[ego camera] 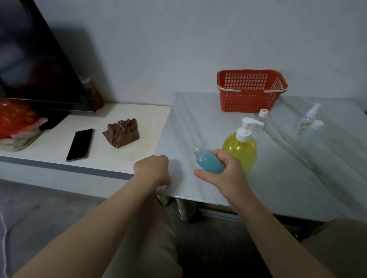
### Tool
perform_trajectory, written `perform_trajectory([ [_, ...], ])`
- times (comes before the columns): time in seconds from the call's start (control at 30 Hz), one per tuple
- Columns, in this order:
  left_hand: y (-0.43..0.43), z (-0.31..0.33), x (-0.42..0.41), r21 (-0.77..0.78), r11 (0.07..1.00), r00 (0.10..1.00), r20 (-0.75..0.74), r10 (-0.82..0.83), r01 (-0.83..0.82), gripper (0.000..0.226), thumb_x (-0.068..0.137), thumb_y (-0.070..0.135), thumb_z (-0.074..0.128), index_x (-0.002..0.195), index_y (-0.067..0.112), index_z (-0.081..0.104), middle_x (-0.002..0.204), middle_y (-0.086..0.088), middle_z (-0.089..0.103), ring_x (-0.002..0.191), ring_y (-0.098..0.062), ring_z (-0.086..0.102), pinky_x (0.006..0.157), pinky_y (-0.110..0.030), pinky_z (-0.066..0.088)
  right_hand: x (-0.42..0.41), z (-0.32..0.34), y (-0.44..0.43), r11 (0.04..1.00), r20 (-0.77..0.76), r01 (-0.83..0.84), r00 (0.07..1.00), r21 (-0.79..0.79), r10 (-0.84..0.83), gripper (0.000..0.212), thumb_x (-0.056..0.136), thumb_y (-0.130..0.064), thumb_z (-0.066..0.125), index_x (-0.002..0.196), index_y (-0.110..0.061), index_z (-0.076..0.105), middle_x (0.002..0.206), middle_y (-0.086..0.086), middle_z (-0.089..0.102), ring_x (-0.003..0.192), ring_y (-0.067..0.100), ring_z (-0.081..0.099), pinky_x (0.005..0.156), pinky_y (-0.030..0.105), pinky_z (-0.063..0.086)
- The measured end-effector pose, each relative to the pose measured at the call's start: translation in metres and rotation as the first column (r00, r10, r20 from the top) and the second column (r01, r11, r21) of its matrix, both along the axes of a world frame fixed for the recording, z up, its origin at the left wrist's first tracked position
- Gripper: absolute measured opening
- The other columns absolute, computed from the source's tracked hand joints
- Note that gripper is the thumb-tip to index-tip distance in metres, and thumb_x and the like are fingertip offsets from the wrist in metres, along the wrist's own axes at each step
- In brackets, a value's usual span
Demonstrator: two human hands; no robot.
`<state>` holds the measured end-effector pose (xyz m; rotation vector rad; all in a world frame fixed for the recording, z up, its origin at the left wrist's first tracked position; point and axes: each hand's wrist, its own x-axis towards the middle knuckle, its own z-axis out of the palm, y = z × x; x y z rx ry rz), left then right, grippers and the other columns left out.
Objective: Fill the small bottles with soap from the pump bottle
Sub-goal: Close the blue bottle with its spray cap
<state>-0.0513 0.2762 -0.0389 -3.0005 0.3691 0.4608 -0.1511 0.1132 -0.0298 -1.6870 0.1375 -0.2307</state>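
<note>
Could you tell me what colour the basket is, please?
The basket is orange-red; head view.

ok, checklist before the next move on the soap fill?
1. Small bottle gripped by right hand: ok.
2. Its neck uncapped: ok.
3. Small bottle upright under the nozzle: not ok, it is tilted left and away from the spout.
4. Pump bottle standing upright beside the right hand: ok.
5. Left hand free to press the pump: cannot tell, fingers curled at the table corner.
6. Room left inside: cannot tell; blue liquid shows.
</note>
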Motion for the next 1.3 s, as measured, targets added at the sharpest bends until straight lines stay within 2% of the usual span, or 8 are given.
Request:
perform_trajectory([
  [0.13, -0.009, 0.019, 0.001, -0.226, 0.974, 0.994, 0.11, 0.024, 0.001, 0.02, 0.074, 0.034, 0.065, 0.088, 0.02, 0.06, 0.089, 0.002, 0.062, 0.085, -0.021, 0.06, 0.066, -0.027, 0.046, -0.002, -0.001, -0.003, 0.999, -0.008, 0.026, 1.0, 0.02, -0.026, 0.027, 0.066, -0.01, 0.083, 0.082, -0.018, 0.063, 0.069, -0.012, 0.055, 0.059, -0.003, 0.048, 0.056, 0.012, 0.04],
  [0.27, -0.024, 0.054, 0.001, -0.522, 0.85, 0.982, 0.184, 0.034, 0.068, 0.016, 0.077, 0.033, 0.066, 0.073, 0.02, 0.056, 0.069, 0.007, 0.058, 0.065, -0.011, 0.056, 0.056, -0.025, 0.041, -0.004, 0.003, -0.012, 0.997, 0.002, 0.063, 0.998, 0.035, -0.063, 0.028, 0.067, -0.013, 0.083, 0.087, -0.017, 0.064, 0.066, -0.017, 0.057, 0.063, -0.002, 0.051, 0.059, 0.015, 0.044],
  [0.43, -0.045, 0.082, -0.007, -0.904, 0.422, 0.991, 0.104, 0.079, 0.061, 0.008, 0.077, 0.019, 0.068, 0.079, 0.016, 0.061, 0.079, -0.006, 0.068, 0.072, -0.02, 0.063, 0.071, -0.036, 0.05, -0.008, 0.009, -0.021, 0.988, -0.012, 0.126, 0.992, 0.095, -0.125, 0.026, 0.071, -0.019, 0.079, 0.091, -0.021, 0.064, 0.074, -0.011, 0.06, 0.065, -0.002, 0.055, 0.061, 0.016, 0.05],
  [0.57, -0.062, 0.098, -0.022, -0.99, 0.141, 0.998, 0.031, 0.056, 0.023, 0.008, 0.08, 0.008, 0.065, 0.082, 0.015, 0.063, 0.082, -0.005, 0.067, 0.076, -0.016, 0.063, 0.075, -0.033, 0.052, -0.014, 0.013, -0.031, 0.97, -0.04, 0.177, 0.984, 0.168, -0.173, 0.02, 0.074, -0.02, 0.076, 0.089, -0.024, 0.064, 0.078, -0.004, 0.061, 0.064, 0.002, 0.055, 0.062, 0.02, 0.05],
  [0.67, -0.072, 0.106, -0.033, -1.0, 0.024, 1.0, 0.004, -0.007, 0.005, 0.012, 0.082, 0.001, 0.063, 0.082, 0.013, 0.063, 0.081, -0.002, 0.065, 0.074, -0.014, 0.061, 0.075, -0.03, 0.051, -0.019, 0.015, -0.038, 0.969, -0.04, 0.174, 0.985, 0.173, -0.169, 0.022, 0.074, -0.022, 0.075, 0.093, -0.022, 0.065, 0.083, 0.006, 0.062, 0.068, 0.007, 0.056, 0.064, 0.024, 0.052],
  [0.87, -0.09, 0.106, -0.047, -0.999, 0.038, 0.991, 0.018, -0.129, 0.023, 0.013, 0.082, -0.001, 0.064, 0.092, 0.008, 0.063, 0.082, -0.007, 0.062, 0.076, -0.016, 0.06, 0.076, -0.03, 0.053, -0.029, 0.019, -0.053, 0.969, 0.004, 0.169, 0.985, 0.179, -0.173, 0.02, 0.074, -0.02, 0.076, 0.092, -0.022, 0.066, 0.086, 0.004, 0.065, 0.074, 0.009, 0.06, 0.067, 0.027, 0.054],
  [1.13, -0.11, 0.105, -0.054, -0.989, 0.101, 0.974, 0.088, -0.211, 0.111, 0.023, 0.082, 0.001, 0.064, 0.1, 0.015, 0.062, 0.096, -0.019, 0.063, 0.086, -0.041, 0.061, 0.082, -0.046, 0.053, -0.035, 0.021, -0.071, 0.968, 0.051, 0.179, 0.98, 0.173, -0.191, 0.032, 0.069, -0.029, 0.079, 0.096, -0.02, 0.066, 0.083, 0.001, 0.064, 0.073, 0.007, 0.058, 0.062, 0.02, 0.049],
  [1.3, -0.128, 0.114, -0.054, -0.972, 0.159, 0.955, 0.126, -0.267, 0.173, 0.019, 0.079, -0.002, 0.067, 0.093, 0.01, 0.063, 0.091, -0.015, 0.066, 0.079, -0.032, 0.065, 0.078, -0.043, 0.055, -0.034, 0.027, -0.093, 0.966, 0.098, 0.206, 0.97, 0.159, -0.223, 0.032, 0.067, -0.028, 0.081, 0.095, -0.02, 0.067, 0.08, -0.004, 0.065, 0.071, 0.005, 0.059, 0.062, 0.021, 0.049],
])
